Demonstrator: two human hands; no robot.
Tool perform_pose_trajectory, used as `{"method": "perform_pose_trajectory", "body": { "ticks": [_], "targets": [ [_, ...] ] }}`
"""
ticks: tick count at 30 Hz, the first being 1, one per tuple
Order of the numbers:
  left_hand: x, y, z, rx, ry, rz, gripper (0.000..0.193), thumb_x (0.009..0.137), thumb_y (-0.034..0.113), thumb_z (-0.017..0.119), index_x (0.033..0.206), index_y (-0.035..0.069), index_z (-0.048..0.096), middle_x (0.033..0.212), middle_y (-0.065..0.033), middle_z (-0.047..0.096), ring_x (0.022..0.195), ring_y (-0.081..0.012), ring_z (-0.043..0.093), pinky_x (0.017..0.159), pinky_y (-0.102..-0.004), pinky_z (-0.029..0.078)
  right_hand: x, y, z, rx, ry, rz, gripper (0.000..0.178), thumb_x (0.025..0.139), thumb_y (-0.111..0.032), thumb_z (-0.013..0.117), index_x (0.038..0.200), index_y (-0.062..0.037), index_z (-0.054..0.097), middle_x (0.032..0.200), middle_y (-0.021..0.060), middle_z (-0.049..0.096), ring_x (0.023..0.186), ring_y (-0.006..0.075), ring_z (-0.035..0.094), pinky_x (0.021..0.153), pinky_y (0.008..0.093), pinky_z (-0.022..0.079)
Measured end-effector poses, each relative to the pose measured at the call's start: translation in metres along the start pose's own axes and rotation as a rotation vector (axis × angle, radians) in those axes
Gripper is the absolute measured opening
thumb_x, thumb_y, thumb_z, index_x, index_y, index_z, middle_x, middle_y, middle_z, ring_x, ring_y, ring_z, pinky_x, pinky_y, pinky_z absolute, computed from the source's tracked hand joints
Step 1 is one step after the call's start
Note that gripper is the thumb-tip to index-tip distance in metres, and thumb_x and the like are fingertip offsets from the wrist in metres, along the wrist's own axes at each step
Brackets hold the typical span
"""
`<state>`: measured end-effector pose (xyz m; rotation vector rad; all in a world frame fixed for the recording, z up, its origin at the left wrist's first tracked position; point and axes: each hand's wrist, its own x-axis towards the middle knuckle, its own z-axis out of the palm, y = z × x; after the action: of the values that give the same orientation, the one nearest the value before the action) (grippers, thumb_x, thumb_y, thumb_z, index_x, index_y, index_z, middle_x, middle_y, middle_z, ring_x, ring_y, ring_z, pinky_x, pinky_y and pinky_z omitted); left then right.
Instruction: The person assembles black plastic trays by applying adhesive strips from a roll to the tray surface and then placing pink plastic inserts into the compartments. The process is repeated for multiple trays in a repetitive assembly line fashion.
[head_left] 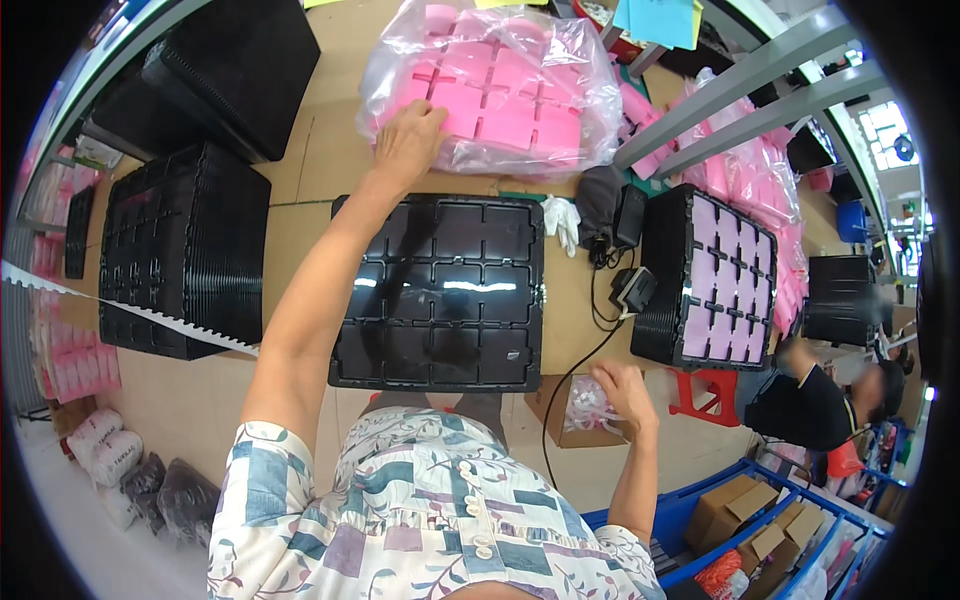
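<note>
My left hand [412, 140] reaches forward to the near left corner of a clear plastic bag [385, 65] of pink foam blocks [510, 85]. Its fingers are curled over the edge of one block. Below that arm lies a black plastic tray [440, 292] with rows of shallow compartments, flat on the table in front of me. My right hand [625, 395] hangs bent to the right of the tray, below the table's near edge. Its fingers are closed, and whatever they may hold is hidden.
Black tray stacks [185, 250] stand at left. At right, another stack's top tray [728, 275] holds pale pink blocks. A white glove [562, 222] and black adapters [630, 215] with cable lie between. A cardboard box [580, 420] sits below; a person [815, 405] is at far right.
</note>
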<state>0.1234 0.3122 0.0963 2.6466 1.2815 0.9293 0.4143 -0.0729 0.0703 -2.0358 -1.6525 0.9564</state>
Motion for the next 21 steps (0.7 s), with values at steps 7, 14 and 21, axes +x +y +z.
{"method": "perform_pose_trajectory", "body": {
  "ticks": [7, 14, 21],
  "targets": [
    [0.013, -0.012, 0.015, 0.083, -0.159, -0.193, 0.017, 0.083, 0.018, 0.070, 0.095, 0.007, 0.071, 0.099, -0.0118, 0.066, 0.089, -0.0357, 0.066, 0.077, -0.0463, 0.052, 0.185, -0.178, -0.042, 0.109, 0.453, -0.614, 0.014, 0.089, -0.014, 0.065, 0.092, -0.0011, 0.067, 0.079, 0.0133, 0.067, 0.072, 0.0308, 0.066, 0.065, 0.0362, 0.050],
    [0.023, -0.007, 0.005, -0.094, -0.071, -0.148, 0.013, 0.083, 0.017, 0.068, 0.092, 0.007, 0.071, 0.094, -0.0125, 0.066, 0.086, -0.0350, 0.066, 0.077, -0.0452, 0.051, 0.344, -0.187, -0.016, -0.296, 0.279, -0.477, 0.017, 0.087, -0.024, 0.064, 0.093, -0.0106, 0.072, 0.096, 0.0109, 0.067, 0.092, 0.0325, 0.064, 0.080, 0.0438, 0.051],
    [-0.003, 0.037, -0.007, -0.140, 0.199, 0.091, 0.023, 0.084, 0.013, 0.070, 0.104, 0.003, 0.066, 0.101, -0.0145, 0.065, 0.093, -0.0323, 0.064, 0.080, -0.0428, 0.051, 0.355, -0.179, -0.023, 0.089, 0.407, -0.569, 0.019, 0.090, -0.023, 0.064, 0.094, -0.0058, 0.071, 0.082, 0.0111, 0.068, 0.074, 0.0236, 0.066, 0.068, 0.0362, 0.051]
  ]
}}
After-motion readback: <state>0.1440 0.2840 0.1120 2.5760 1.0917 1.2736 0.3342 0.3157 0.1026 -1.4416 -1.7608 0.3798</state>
